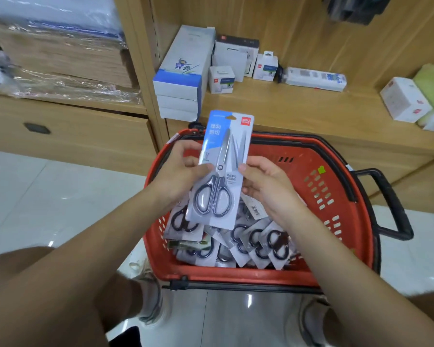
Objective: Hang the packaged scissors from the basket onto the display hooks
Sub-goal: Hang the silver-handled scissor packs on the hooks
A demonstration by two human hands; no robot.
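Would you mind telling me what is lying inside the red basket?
A loose pile of packaged scissors lies in the red basket, black handles showing. The held pack, gripped by the left hand and right hand, covers the pile's middle; the basket floor is hidden.

Pale glossy floor tiles (pixel 30 196) caught streaks of overhead light. A light wooden shelving unit (pixel 311 46) filled the back, and its slotted upright (pixel 156 41) divided it into two bays. In the left bay a drawer (pixel 85 141) with a dark recessed handle (pixel 37 128) sat under a stack of flat cardboard wrapped in clear film (pixel 60 61). On the right bay's shelf (pixel 298 106) stood a pile of white-and-blue boxes (pixel 179 81) with small white cartons (pixel 221 78) beside it. Further right, a white box (pixel 404 101) lay next to something pale green (pixel 432 83).
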